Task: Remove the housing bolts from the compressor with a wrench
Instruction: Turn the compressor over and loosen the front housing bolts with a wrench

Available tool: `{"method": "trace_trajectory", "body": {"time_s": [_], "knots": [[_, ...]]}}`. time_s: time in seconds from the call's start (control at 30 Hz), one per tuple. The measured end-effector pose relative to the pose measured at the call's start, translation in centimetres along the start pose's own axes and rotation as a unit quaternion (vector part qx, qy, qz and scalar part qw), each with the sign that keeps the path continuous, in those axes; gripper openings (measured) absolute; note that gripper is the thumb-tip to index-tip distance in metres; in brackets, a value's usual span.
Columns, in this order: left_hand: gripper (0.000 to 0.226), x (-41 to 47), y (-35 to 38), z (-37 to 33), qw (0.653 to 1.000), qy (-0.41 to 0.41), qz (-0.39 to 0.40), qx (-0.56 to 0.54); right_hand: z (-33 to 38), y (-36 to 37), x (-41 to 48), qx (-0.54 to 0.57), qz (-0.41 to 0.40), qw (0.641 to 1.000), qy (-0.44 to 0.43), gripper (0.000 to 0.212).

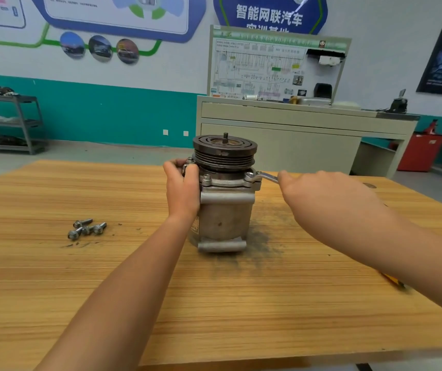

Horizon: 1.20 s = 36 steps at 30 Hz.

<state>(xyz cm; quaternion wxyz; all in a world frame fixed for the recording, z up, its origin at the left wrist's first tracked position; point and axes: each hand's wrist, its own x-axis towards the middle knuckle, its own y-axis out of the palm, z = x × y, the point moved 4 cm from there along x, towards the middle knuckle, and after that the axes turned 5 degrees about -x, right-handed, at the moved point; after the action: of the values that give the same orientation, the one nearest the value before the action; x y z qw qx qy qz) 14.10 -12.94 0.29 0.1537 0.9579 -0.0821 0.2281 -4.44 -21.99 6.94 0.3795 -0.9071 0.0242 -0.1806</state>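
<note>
your forearms reach in from the lower edge of the frame over the wooden table [214,303]. your left hand [182,188] is wrapped round the upper left side of the compressor [225,210], which stands upright at centre frame with its pulley [225,151] on top. your right hand [321,194], right of centre, is closed round the handle of the wrench [264,177], whose head sits on the flange bolt [249,174] at the right. loose bolts [87,228], three or four, lie on the table at left, well apart from the compressor, so you look roughly halfway. at least three remain seated: the one under the wrench, the front bolt [207,177] and the left bolt [189,160] by your thumb. any on the far side are hidden.
</note>
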Motion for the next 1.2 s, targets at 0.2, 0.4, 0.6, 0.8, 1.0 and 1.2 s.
{"method": "trace_trajectory", "body": {"time_s": [0.2,0.4,0.6,0.8,1.0,1.2], "knots": [[0.011,0.0,-0.2,0.1,1.000,-0.013,0.011,-0.005,0.1,-0.2,1.0,-0.055,0.011,0.998,-0.025,0.034],[0.011,0.0,-0.1,0.2,1.000,-0.019,0.005,-0.010,-3.3,1.8,3.2,-0.074,-0.015,0.995,-0.063,0.044],[0.012,0.1,0.0,0.4,1.000,-0.025,-0.007,-0.015,-3.1,4.1,8.0,-0.015,-0.107,0.993,-0.052,0.033],[0.011,-0.1,0.0,0.2,0.999,-0.029,-0.015,-0.026,-1.4,5.7,9.1,0.143,-0.188,0.972,0.011,0.031],[0.010,0.0,0.0,0.3,0.999,-0.027,-0.015,-0.025,-4.0,4.2,3.6,0.288,-0.248,0.920,0.092,0.025],[0.011,0.1,0.1,0.1,1.000,-0.021,-0.010,-0.020,-3.4,3.3,-0.2,0.127,-0.070,0.989,0.032,0.033]]}}
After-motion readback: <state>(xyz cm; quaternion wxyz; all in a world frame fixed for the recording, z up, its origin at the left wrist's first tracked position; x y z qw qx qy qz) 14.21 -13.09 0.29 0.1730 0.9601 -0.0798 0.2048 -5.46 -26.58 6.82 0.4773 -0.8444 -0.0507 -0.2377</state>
